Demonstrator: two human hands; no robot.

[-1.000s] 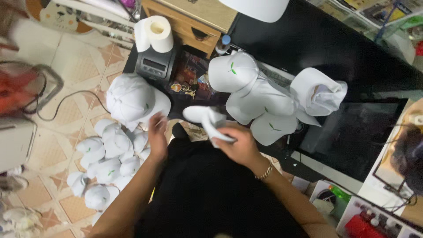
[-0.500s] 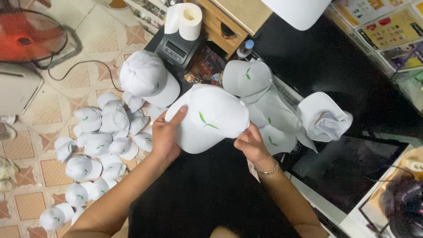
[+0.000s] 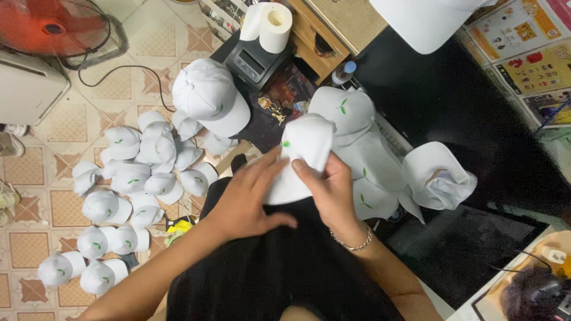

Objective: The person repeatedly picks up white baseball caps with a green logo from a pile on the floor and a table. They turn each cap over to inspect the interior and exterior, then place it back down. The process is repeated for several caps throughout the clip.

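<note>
A white cap (image 3: 306, 142) with a small green leaf mark is held over my lap by both hands. My left hand (image 3: 250, 199) grips its lower left side, fingers spread over the cloth. My right hand (image 3: 330, 190), with a chain bracelet at the wrist, grips its right side, thumb on top. Just beyond it lies a stack of similar white caps (image 3: 357, 137) on the dark table. Another white cap (image 3: 208, 95) sits on a stand to the left.
Several white caps (image 3: 128, 196) are heaped on the tiled floor at the left. A paper roll (image 3: 273, 24) and a small scale (image 3: 253, 59) stand at the table's far end. A red fan (image 3: 56, 27) is at the top left. A folded white cap (image 3: 437, 175) lies to the right.
The cap has been turned and bunched up between my hands, its leaf mark now on the top edge. The view has shifted slightly right.
</note>
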